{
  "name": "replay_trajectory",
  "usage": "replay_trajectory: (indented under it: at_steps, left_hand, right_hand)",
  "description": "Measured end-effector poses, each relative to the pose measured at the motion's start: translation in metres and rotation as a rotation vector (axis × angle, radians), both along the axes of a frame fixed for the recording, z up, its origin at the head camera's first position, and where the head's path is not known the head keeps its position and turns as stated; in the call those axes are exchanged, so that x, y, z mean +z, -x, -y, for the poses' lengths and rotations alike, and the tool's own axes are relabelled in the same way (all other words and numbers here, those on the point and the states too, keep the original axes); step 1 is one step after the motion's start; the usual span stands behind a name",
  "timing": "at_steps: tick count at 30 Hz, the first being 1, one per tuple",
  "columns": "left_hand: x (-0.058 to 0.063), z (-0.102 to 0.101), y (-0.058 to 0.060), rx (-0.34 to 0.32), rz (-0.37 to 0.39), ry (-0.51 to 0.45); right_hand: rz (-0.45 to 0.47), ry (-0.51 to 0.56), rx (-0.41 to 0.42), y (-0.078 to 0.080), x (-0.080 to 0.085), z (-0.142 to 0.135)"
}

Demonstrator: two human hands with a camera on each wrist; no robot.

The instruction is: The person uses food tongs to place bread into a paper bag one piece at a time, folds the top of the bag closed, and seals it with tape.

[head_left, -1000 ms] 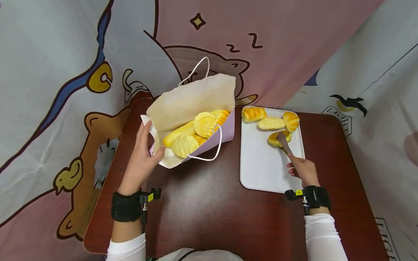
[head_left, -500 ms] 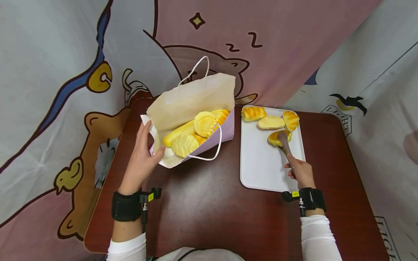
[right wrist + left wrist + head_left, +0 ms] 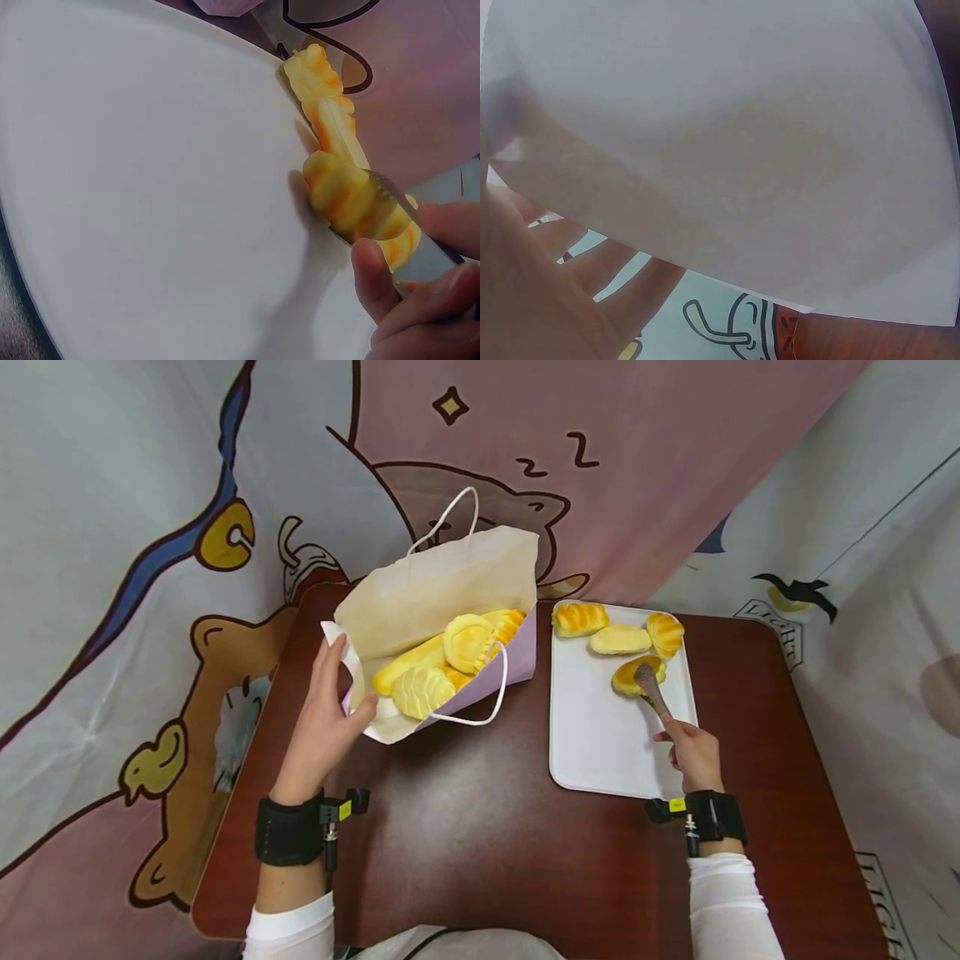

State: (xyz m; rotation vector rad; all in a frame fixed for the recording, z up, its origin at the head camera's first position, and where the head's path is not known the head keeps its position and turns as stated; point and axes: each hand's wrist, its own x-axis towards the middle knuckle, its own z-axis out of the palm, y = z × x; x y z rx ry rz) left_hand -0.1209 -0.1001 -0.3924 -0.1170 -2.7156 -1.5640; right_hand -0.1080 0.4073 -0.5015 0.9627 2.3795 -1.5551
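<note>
In the head view my left hand (image 3: 322, 722) holds the left rim of a paper bag (image 3: 420, 602), fingers along its side and thumb at the front corner. Pale paper (image 3: 765, 165) covers much of the left wrist view and hides the fingertips (image 3: 641, 292) there. Several bread pieces (image 3: 422, 692) lie in the bag. On the right, my right hand (image 3: 693, 756) grips a pair of tongs (image 3: 651, 687). Their ends sit over and under a striped bread roll (image 3: 349, 195), which overlaps the white tray (image 3: 600, 743) in the head view.
Near the tray's far edge lie a striped roll (image 3: 580, 619), a pale oval bread (image 3: 619, 639) and another striped bread (image 3: 665, 635). The bag's white front handle (image 3: 501, 693) sticks out toward the person. Printed cloth (image 3: 637, 485) hangs behind the brown table (image 3: 480, 860).
My right hand and the tongs have shifted slightly to the left, with the tongs still at the same roll. The left hand stays at the bag's rim; the view has drifted a little.
</note>
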Motion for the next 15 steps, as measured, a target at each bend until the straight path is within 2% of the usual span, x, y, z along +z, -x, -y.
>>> replay_trajectory:
  at_steps: [12, 15]
  left_hand:
    - [-0.005, 0.006, 0.000, 0.016, -0.015, 0.026]
    - [-0.004, 0.004, 0.001, 0.013, -0.006, 0.020]
  right_hand:
    - [0.002, -0.107, 0.017, -0.006, 0.021, 0.003]
    - [-0.028, -0.120, 0.003, -0.007, 0.027, 0.003]
